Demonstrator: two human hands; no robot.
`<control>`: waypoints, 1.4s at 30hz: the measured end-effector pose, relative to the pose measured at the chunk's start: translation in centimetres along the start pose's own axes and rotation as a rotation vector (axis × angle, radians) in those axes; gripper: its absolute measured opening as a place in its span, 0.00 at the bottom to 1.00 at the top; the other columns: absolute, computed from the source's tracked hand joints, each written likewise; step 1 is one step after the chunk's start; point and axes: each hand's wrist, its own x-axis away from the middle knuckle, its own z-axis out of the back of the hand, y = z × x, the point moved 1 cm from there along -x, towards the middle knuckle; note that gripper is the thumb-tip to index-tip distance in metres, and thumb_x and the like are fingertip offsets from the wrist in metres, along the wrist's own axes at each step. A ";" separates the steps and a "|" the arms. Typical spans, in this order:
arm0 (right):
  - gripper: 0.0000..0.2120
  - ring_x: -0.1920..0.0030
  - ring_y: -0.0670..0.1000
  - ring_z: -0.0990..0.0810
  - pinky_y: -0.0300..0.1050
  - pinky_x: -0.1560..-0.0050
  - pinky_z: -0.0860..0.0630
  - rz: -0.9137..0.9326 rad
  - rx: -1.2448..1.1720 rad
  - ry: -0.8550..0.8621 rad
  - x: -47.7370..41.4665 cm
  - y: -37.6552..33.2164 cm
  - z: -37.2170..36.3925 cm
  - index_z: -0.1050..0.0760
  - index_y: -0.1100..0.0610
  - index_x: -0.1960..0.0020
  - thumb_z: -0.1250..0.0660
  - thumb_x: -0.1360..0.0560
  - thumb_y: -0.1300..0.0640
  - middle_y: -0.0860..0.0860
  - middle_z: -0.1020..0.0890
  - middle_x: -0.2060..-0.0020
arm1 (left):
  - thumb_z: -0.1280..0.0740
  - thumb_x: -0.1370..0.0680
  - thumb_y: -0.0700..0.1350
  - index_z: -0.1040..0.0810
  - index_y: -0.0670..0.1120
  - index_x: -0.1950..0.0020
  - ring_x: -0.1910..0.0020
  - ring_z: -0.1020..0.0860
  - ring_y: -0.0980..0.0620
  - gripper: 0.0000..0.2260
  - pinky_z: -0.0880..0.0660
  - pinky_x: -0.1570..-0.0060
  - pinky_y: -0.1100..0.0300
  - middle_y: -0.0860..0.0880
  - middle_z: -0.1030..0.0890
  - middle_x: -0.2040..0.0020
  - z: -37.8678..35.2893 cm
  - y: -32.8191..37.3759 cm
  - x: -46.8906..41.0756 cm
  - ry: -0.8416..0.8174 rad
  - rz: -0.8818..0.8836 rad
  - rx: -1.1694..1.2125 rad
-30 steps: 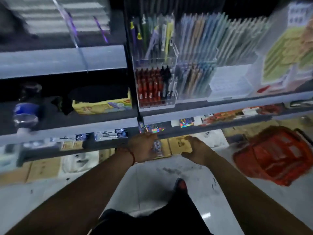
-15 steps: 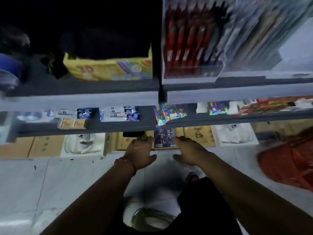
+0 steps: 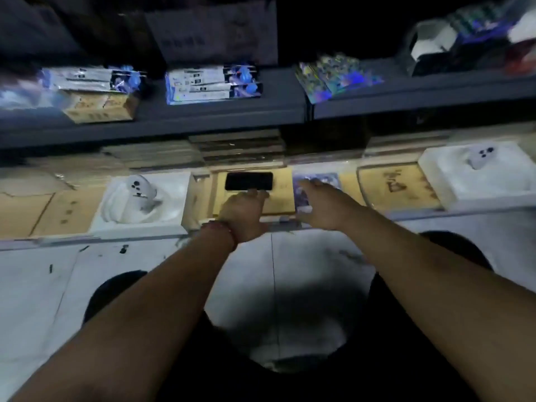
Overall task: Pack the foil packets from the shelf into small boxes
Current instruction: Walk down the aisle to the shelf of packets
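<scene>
A: The fingers?
B: Left hand: straight, resting on the brown box, just near of the black phone. Right hand: spread over a purple packet, gripping nothing.
A: Foil packets?
B: Far shelf, right of centre.

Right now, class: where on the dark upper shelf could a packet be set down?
Bare strips lie between the left packet stack and the middle stack, and between that and the holographic pile. Below is crowded: brown box, phone, white boxes, left hand, right hand.
</scene>
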 end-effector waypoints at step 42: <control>0.37 0.21 0.49 0.39 0.50 0.19 0.53 0.299 0.200 0.667 -14.2 -9.7 11.9 0.47 0.52 0.18 0.47 0.19 0.33 0.51 0.34 0.22 | 0.33 0.25 0.47 0.26 0.49 0.37 0.41 0.20 0.43 0.16 0.24 0.46 0.51 0.45 0.18 0.41 25.7 -25.5 -3.4 0.238 0.304 -0.570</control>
